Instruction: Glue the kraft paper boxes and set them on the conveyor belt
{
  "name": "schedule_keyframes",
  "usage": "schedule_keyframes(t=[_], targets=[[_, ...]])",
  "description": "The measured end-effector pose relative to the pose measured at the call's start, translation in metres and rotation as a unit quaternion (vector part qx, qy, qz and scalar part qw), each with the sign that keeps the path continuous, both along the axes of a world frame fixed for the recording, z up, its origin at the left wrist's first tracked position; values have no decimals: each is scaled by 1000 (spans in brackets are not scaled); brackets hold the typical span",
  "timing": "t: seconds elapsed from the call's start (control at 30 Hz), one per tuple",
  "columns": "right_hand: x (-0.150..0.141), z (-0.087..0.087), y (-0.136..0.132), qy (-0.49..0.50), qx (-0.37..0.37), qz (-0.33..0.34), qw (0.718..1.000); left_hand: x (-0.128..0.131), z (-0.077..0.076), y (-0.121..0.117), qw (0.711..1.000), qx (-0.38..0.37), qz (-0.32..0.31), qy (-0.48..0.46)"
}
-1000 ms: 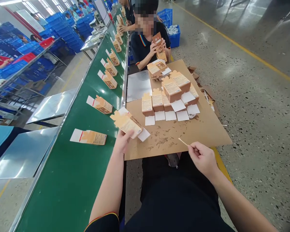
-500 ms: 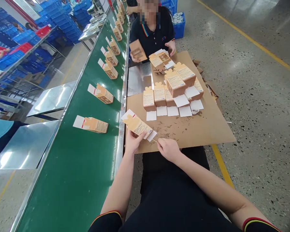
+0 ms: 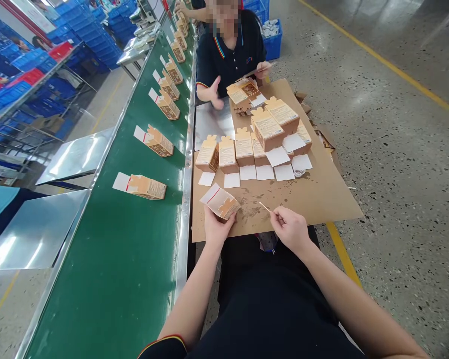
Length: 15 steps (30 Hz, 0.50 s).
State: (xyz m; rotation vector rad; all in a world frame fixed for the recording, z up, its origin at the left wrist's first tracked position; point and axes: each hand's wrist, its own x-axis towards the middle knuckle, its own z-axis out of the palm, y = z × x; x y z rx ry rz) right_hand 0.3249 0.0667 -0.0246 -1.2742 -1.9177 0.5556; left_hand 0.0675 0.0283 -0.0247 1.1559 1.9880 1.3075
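Note:
My left hand [image 3: 217, 228] is closed around a small tan carton [image 3: 224, 205] near the front of the cardboard sheet. The carton's top is tilted toward me, with a white flap marked by a red stripe raised at its upper left. To the right, apart from the carton, my right hand [image 3: 290, 228] pinches a thin stick that looks like a cotton swab [image 3: 265, 206], its tip pointing up and left. Beyond my hands stands a row of similar cartons [image 3: 227, 153] with white flaps lying out toward me. Two more cartons [image 3: 268, 128] rest on top of that row.
A green conveyor belt [image 3: 134, 259] with upright cartons [image 3: 147, 187] runs along my left, edged by a metal rail. A small clear ring-shaped item [image 3: 299, 173] lies by the flaps. Across the cardboard sheet [image 3: 322, 199], a co-worker [image 3: 234, 55] sits behind stacked flat cartons [image 3: 243, 94].
The carton in my left hand has turned to show its top. My right hand has moved right, away from it. Another carton now stands at the row's left end; the co-worker's hands have shifted.

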Motion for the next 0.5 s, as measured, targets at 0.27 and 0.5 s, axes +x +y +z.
schedule_keyframes(t=[0.27, 0.5], targets=[[3, 2, -8, 8, -39, 15, 999, -35, 13, -10, 989, 45, 74, -123], [9, 4, 2, 31, -39, 19, 999, -179, 28, -70, 939, 69, 337, 5]])
